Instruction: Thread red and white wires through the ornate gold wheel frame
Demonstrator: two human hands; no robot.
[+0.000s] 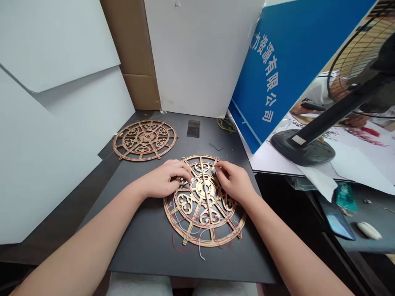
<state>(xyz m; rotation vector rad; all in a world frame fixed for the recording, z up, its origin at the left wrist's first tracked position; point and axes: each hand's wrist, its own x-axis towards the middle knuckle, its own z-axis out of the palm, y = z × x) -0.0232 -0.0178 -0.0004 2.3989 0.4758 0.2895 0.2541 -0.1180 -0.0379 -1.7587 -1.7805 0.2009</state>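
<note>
head view looks forward and steeply down, seemingly from fairly close.

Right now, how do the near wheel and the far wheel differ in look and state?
The near wheel has loose red and white wires over its lower part; the far wheel shows no such loops. The near wheel looks paler gold, the far wheel browner. Both hands are at the near wheel, neither at the far wheel. Both are round, with spokes and scrollwork.
</note>
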